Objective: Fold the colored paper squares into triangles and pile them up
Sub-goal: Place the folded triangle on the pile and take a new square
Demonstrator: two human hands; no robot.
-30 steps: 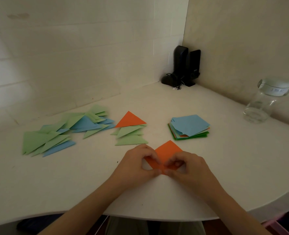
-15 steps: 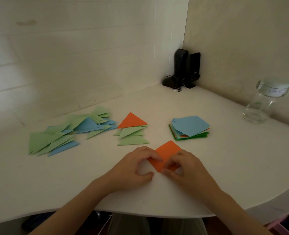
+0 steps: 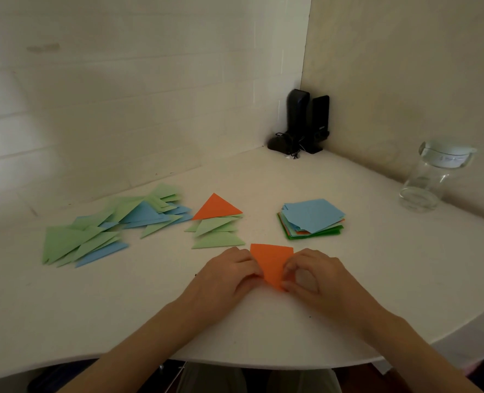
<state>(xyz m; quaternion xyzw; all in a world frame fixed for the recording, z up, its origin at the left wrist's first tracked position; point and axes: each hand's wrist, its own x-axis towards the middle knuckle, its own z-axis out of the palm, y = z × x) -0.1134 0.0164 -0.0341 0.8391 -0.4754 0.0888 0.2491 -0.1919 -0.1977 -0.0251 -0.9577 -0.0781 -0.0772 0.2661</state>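
Folding the orange sheet (image 3: pixel 272 265) is further along than it was a second ago: back then it lay as a flat diamond under my fingers near the front edge of the tabletop (image 3: pixel 377 251), and now it reads as a narrower shape with a straight top edge and a point aimed at me, so one half seems to have come over the other. My left hand (image 3: pixel 229 276) pinches its left side, fingers curled onto the paper; my right hand (image 3: pixel 317 279) pinches the right side near the lower point between thumb and forefinger. Both grips are closed on that one sheet.

I judge the crease is not yet pressed flat, so aligning the edges and running a finger along the fold comes next. After that it belongs on the small pile (image 3: pixel 216 222) just behind my left hand, topped by an orange triangle. The stack of unfolded squares (image 3: pixel 311 218) sits behind my right hand, so plenty remains. A wider spread of green and blue triangles (image 3: pixel 107 228) lies toward the left edge.
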